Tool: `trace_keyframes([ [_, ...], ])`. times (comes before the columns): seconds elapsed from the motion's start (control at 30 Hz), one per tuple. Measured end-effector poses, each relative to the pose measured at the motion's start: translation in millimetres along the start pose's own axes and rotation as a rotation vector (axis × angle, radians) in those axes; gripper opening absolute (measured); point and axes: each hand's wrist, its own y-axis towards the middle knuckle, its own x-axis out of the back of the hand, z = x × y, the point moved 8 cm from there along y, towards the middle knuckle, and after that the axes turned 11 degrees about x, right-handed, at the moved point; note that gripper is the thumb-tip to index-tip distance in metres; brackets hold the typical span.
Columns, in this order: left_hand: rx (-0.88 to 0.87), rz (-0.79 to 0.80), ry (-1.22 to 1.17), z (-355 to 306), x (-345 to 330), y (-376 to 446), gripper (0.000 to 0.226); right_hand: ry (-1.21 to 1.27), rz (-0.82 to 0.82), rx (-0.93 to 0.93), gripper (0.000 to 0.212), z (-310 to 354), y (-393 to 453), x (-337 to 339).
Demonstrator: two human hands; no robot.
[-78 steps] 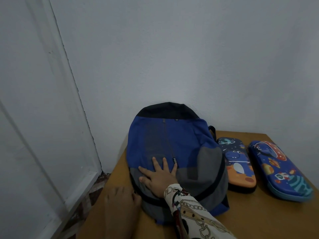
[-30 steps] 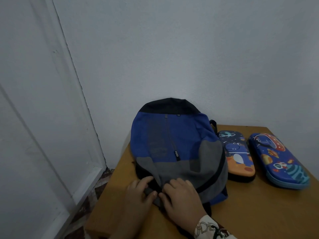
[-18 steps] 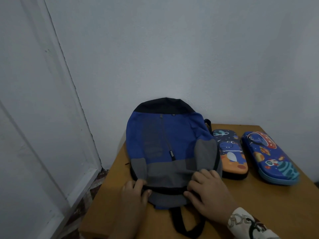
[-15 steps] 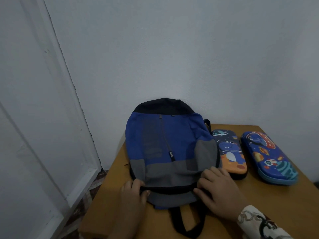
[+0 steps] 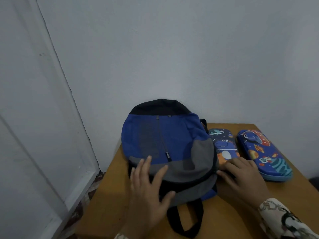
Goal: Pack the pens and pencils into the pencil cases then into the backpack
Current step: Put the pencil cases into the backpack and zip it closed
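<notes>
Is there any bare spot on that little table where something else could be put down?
The widest bare wood on the table is near the front edge, between the backpack strap and the right hand. A narrow strip runs left of the backpack. It is crowded at the right: the dinosaur pencil case sits tight against the backpack, the rocket pencil case just beyond.

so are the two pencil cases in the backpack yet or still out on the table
Out. The dinosaur pencil case and the rocket pencil case both lie shut on the table, right of the backpack.
</notes>
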Motion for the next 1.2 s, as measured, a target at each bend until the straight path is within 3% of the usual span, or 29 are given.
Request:
trace_keyframes([
  [0.1,-0.029,0.388,0.056,-20.0,-34.9,15.6,0.078,0.005,0.011,0.001,0.044,-1.1,1.4,-1.0],
  [0.17,-0.035,0.523,0.032,-23.7,-50.6,18.2,0.081,0.007,0.006,-0.026,0.032,-4.0,4.1,2.0],
  [0.37,-0.109,0.388,-0.277,-12.5,-56.7,8.5,0.038,-0.093,0.047,-0.083,0.032,-22.8,21.8,-2.3],
  [0.53,-0.225,0.263,-0.244,-15.8,-47.2,-5.8,0.036,-0.189,0.199,-0.242,0.018,-58.0,49.0,-20.3],
  [0.67,-0.283,0.220,-0.188,-18.1,-45.2,-5.8,0.037,-0.273,0.405,-0.335,0.029,-73.4,72.6,-36.2],
  [1.03,-0.379,0.292,-0.225,-28.7,-42.7,-9.7,0.026,-0.423,0.457,-0.443,0.042,-79.2,97.0,-63.6],
  [1.2,-0.274,0.329,-0.270,-22.0,-42.4,-10.4,0.042,-0.362,0.445,-0.421,0.033,-66.4,98.7,-65.8],
])
